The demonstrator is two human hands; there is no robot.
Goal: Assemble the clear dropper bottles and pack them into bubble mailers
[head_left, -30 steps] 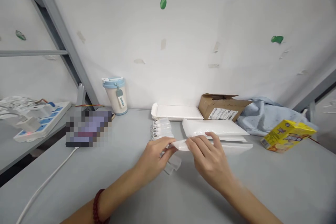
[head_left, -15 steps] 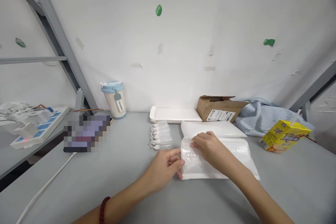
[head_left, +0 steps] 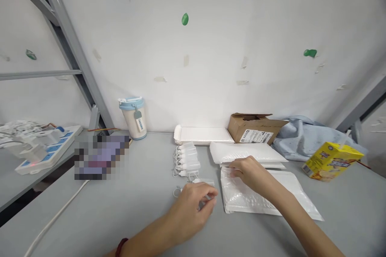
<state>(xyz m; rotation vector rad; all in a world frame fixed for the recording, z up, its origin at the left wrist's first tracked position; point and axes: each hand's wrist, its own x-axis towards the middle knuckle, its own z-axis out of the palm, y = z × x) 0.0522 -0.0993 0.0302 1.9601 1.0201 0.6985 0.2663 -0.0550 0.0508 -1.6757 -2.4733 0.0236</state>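
Note:
A white bubble mailer lies flat on the desk at the right. My right hand has its fingers closed at the mailer's upper left edge; the fingertips are partly hidden. My left hand is open to the left of the mailer, fingers curved and thumb apart, with nothing visible between them. Just beyond the left hand lies a small clear plastic tube with a white tip. Farther back, several similar small clear tubes with thin white loops lie in a column. More white bubble mailers are behind the right hand.
A flat white box and an open cardboard box stand against the wall. Blue cloth and a yellow drink carton are at right. A cup, a blurred phone with cable and a power strip are at left.
The mailer has shifted right and nearer to me, with my right hand at its edge. My left hand has come off the mailer and sits apart from it, near the tubes.

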